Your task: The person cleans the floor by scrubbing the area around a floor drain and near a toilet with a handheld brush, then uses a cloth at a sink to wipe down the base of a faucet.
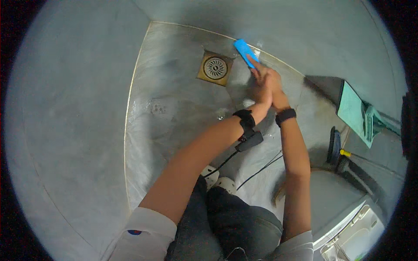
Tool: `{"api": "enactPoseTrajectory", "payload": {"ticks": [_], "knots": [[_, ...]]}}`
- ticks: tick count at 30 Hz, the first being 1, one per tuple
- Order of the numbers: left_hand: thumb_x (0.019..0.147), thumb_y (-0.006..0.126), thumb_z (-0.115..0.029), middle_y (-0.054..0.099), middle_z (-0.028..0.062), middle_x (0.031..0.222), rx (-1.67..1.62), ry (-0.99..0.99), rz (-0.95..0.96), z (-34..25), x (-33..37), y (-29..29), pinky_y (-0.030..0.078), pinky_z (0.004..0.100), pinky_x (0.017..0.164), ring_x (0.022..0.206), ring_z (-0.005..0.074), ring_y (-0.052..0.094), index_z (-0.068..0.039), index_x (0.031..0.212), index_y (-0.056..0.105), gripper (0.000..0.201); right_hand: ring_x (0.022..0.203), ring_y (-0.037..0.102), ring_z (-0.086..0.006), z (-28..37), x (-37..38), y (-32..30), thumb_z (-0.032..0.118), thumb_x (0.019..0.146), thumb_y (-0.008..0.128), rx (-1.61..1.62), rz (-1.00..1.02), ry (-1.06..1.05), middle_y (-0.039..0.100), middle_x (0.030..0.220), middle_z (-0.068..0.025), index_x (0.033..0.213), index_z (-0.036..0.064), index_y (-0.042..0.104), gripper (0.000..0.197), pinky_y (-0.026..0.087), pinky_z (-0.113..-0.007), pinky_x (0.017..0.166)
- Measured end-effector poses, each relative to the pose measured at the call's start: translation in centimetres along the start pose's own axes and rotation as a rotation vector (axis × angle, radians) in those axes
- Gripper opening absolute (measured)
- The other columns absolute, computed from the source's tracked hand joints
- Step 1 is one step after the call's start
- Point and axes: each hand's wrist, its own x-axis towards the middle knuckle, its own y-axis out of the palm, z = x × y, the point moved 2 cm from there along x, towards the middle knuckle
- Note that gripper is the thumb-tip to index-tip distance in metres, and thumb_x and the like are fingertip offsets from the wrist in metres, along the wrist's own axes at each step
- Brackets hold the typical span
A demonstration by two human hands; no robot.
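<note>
Basically, blue tool (pixel 241 46) at far wall-floor edge (pixel 283 62), R of drain (pixel 215 68); L hand (pixel 262 96) & R hand (pixel 274 81) bunched tog. at its near end, can't tell which grips. Floor (pixel 150 143) runs wide L to L wall seam (pixel 127 114). Tool's near end hidden; dustpan (pixel 352 108) handle cut off.

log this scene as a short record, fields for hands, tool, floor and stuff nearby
hands: left hand and right hand overlapping; which one grips is unclear
tool: blue oblong tool, at the hands, by the pale seam
floor: grey floor with shiny patches
drain: square floor drain, left of the tool
right side: pale green dustpan-like tool
wrists: black strap on each
</note>
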Motion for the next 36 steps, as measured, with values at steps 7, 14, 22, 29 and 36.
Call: {"api": "enactPoseTrajectory", "payload": {"ticks": [7, 14, 22, 29, 36], "knots": [[0.069, 0.036, -0.064, 0.044, 0.0074, 0.105, 0.064, 0.005, 0.068, 2.8, -3.6, -1.3, 0.039, 0.0317, 0.075, 0.094, 0.0182, 0.045, -0.008, 0.117, 0.031, 0.074, 0.074, 0.054, -0.0318, -4.6, -5.6, 1.1, 0.026, 0.078, 0.044, 0.096, -0.119, 0.289, 0.056, 0.088, -0.0124, 0.118, 0.0315, 0.033, 0.041, 0.043, -0.039, 0.061], [0.066, 0.039, -0.065, 0.046, 0.0086, 0.105, 0.155, -0.018, 0.195, -1.4, -1.0, -4.3, 0.041, 0.033, 0.072, 0.092, 0.0193, 0.048, -0.007, 0.116, 0.032, 0.077, 0.071, 0.056, -0.0299, 2.0, 0.3, 3.3, 0.025, 0.077, 0.041, 0.235, -0.022, 0.083, 0.057, 0.079, -0.0155, 0.112, 0.0164, 0.041, 0.036, 0.045, -0.039, 0.059], [0.063, 0.041, -0.068, 0.047, 0.0096, 0.104, 0.278, -0.134, 0.371, -0.6, -2.0, -3.9, 0.043, 0.0345, 0.071, 0.091, 0.021, 0.05, -0.006, 0.115, 0.033, 0.081, 0.074, 0.056, -0.0281, 0.0, -1.2, 2.6, 0.027, 0.076, 0.041, 0.28, -0.069, 0.199, 0.058, 0.081, -0.0135, 0.111, 0.0223, 0.043, 0.036, 0.045, -0.037, 0.062], [0.055, 0.04, -0.074, 0.048, 0.0129, 0.1, 0.766, -0.608, 0.816, 7.2, -4.9, 1.8, 0.042, 0.0359, 0.071, 0.087, 0.0234, 0.05, 0.001, 0.109, 0.037, 0.092, 0.073, 0.056, -0.0271, -10.3, -10.6, 1.1, 0.029, 0.076, 0.042, 0.248, -0.218, 0.613, 0.057, 0.088, -0.0111, 0.119, 0.029, 0.032, 0.044, 0.044, -0.036, 0.063], [0.055, 0.039, -0.076, 0.049, 0.0099, 0.098, 0.901, -0.785, 0.762, 13.7, -10.9, 1.8, 0.041, 0.0369, 0.071, 0.084, 0.0224, 0.05, -0.005, 0.109, 0.038, 0.089, 0.06, 0.056, -0.0286, -9.2, -20.1, 2.5, 0.017, 0.075, 0.04, 0.289, -0.249, 0.864, 0.057, 0.07, -0.0147, 0.119, 0.0155, 0.033, 0.044, 0.044, -0.04, 0.05]]}}
